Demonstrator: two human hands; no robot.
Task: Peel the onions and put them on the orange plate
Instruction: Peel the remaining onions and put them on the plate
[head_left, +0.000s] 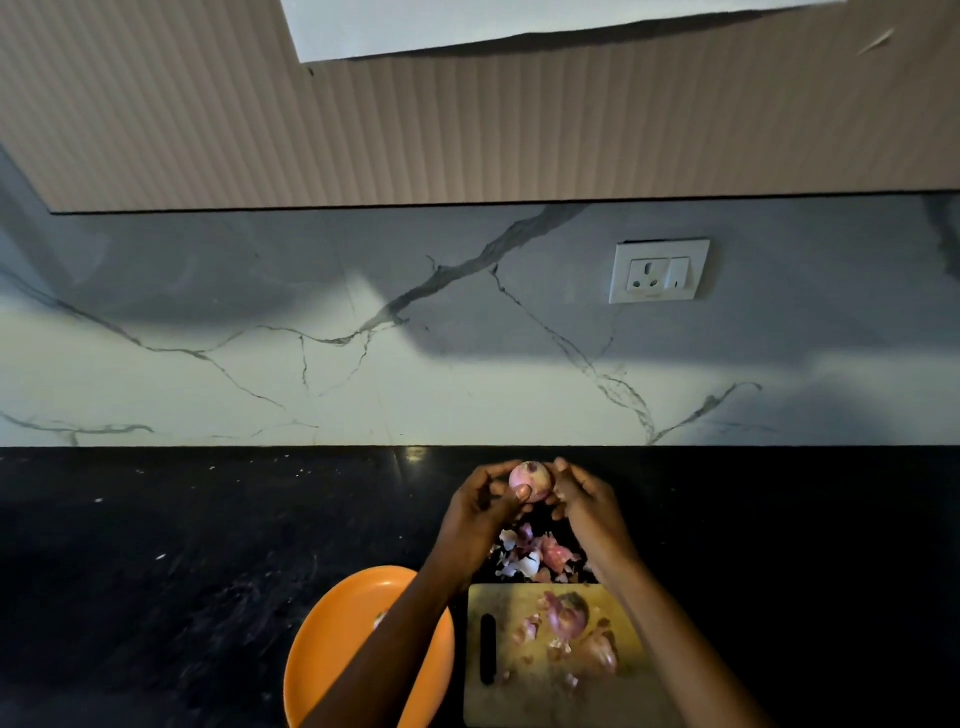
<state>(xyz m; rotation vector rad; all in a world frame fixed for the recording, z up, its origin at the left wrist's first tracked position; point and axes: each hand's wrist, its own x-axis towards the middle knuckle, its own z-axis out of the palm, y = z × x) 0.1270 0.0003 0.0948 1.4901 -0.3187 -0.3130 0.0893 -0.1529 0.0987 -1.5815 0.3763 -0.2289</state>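
Left hand (480, 506) and right hand (582, 501) both grip one pale onion (530, 482) at frame centre, thumb across it (roundish, long axis unclear). Orange plate (332, 639) bottom centre, contents mostly hidden by forearm. Cutting board (524, 675) right of it carries peel scraps (566, 618). Black counter (182, 561), marble backsplash, wall socket (658, 271) right of centre.

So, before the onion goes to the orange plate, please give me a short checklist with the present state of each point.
1. Onion held firmly: ok, left hand grips it, right hand touches its side.
2. Onion fully peeled: cannot tell; the near side looks pale, the far side is hidden.
3. Orange plate within reach: ok, it lies under the left forearm.
4. Room on the plate: ok, bare orange surface shows.
5. Loose peels off the plate: ok, they lie beyond the cutting board.
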